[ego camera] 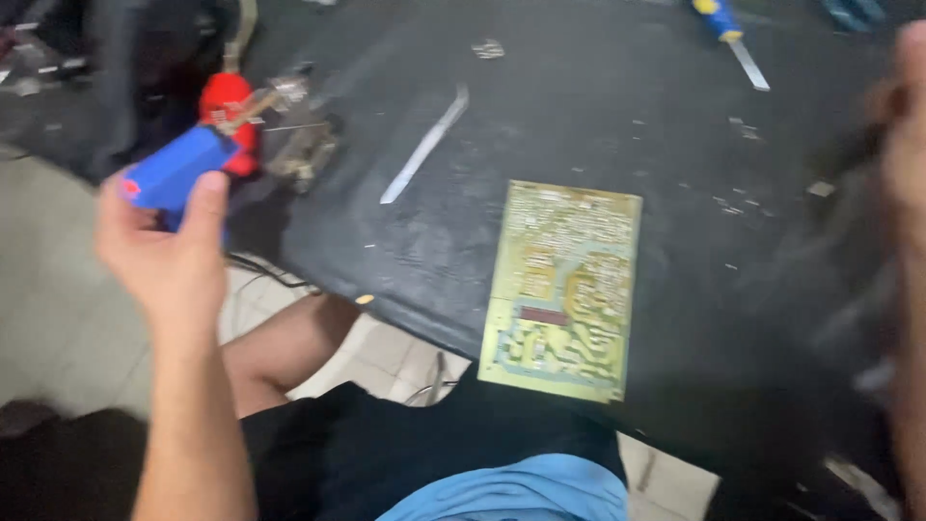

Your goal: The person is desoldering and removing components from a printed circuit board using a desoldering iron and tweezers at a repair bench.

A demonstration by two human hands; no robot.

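My left hand (164, 246) is raised at the left and grips a blue and red handled tool (183, 164) whose red tip points toward the table. A yellow-green circuit board (564, 289) lies solder side up on the black table (598, 125), near its front edge. My right hand (902, 135) is a blur at the right edge; a dark smeared shape lies near it, and I cannot tell whether the hand holds it.
A flat metal strip (424, 145) lies left of the board. A screwdriver with a blue and yellow handle (733, 39) rests at the back right. Tangled metal parts (304, 135) sit at the table's left corner. My knee (289, 347) and tiled floor show below.
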